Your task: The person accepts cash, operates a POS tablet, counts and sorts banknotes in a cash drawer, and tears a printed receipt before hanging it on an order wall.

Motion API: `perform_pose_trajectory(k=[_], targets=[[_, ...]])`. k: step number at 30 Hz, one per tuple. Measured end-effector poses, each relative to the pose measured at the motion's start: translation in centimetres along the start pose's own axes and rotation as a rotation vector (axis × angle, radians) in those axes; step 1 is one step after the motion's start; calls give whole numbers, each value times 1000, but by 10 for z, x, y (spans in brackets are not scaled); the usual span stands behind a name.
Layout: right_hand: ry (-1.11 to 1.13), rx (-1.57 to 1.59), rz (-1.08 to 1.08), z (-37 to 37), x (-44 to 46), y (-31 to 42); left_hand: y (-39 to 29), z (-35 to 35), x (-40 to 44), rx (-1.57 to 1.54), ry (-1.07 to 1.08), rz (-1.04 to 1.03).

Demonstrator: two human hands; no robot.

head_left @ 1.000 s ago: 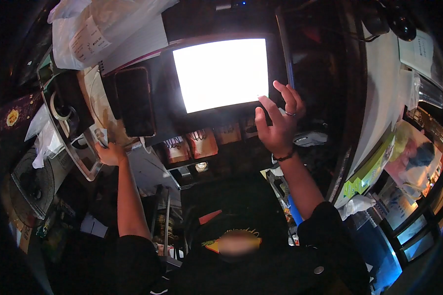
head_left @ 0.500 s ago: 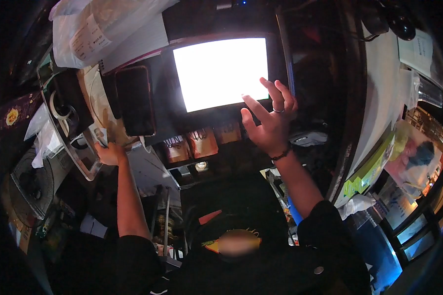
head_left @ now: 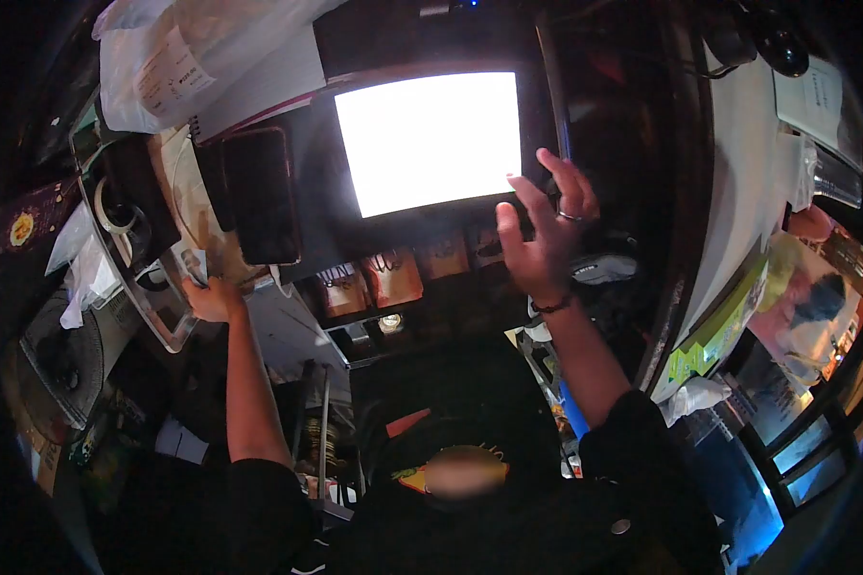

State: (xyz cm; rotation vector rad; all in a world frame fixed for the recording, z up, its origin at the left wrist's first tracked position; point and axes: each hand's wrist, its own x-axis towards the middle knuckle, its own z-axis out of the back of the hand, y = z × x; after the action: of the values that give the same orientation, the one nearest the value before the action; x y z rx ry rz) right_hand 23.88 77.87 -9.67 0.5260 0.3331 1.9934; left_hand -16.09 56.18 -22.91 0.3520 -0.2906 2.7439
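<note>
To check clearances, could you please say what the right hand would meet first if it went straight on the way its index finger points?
Most likely the glowing white rectangular screen: the right hand has its index fingertip at that screen's right edge, though depth is unclear.

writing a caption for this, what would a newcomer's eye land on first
First, the glaring white screen at upper centre, with the right hand spread open at its lower right corner. Next, the translucent plastic bag with its printed label at upper left, and the dark smartphone left of the screen.
</note>
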Motion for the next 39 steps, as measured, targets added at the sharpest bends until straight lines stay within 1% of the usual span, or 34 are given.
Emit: perform_pose_trajectory(k=[2, 3, 5, 6, 7, 9, 10, 12, 14, 16, 19, 21, 22, 26, 28, 29, 31, 33, 39], targets=[[-22, -10, -67, 6, -2, -9, 1, 0, 1, 8, 6, 5], [-22, -10, -67, 6, -3, -12, 1, 0, 1, 19, 14, 13], [-118, 96, -191, 4, 0, -20, 0, 0, 0, 31, 24, 21], [-141, 178, -191, 5, 6, -23, 1, -1, 0, 20, 9, 4], [-143, 177, -191, 0, 9, -26, 3, -2, 1, 9, -7, -13], [-129, 421, -418, -6, 15, -30, 5, -3, 1, 0, -5, -10], [-131, 420, -420, -6, 16, -28, 5, -3, 1, -8, -3, -6], [-56, 683, -557, -5, 21, -22, 5, -4, 2, 23, 3, -1], [-51, 643, -558, -7, 19, -25, 7, -4, 2, 53, 13, 7], [-47, 604, -556, -11, 18, -28, 11, -6, 3, -4, 8, -15], [-127, 638, -522, -14, 16, -29, 10, -7, 4, 64, 37, 21], [-52, 547, -556, -10, 16, -28, 10, -8, 4, 21, 31, 27], [-54, 548, -556, -9, 16, -28, 11, -9, 4, -17, 26, 36], [-59, 486, -493, -15, 13, -33, 12, -8, 4, -24, 37, 36], [-73, 486, -457, -14, 12, -34, 9, -5, 4, -35, 85, 56], [-50, 495, -447, -11, 10, -35, 8, -4, 4, -35, 82, 53], [-34, 502, -443, -9, 8, -34, 9, -7, 4, -33, -21, -47], [-23, 451, -389, -9, 7, -34, 8, -6, 4, -7, -1, -36], [-59, 442, -358, -11, 8, -36, 5, -5, 4, -10, 9, -32]])
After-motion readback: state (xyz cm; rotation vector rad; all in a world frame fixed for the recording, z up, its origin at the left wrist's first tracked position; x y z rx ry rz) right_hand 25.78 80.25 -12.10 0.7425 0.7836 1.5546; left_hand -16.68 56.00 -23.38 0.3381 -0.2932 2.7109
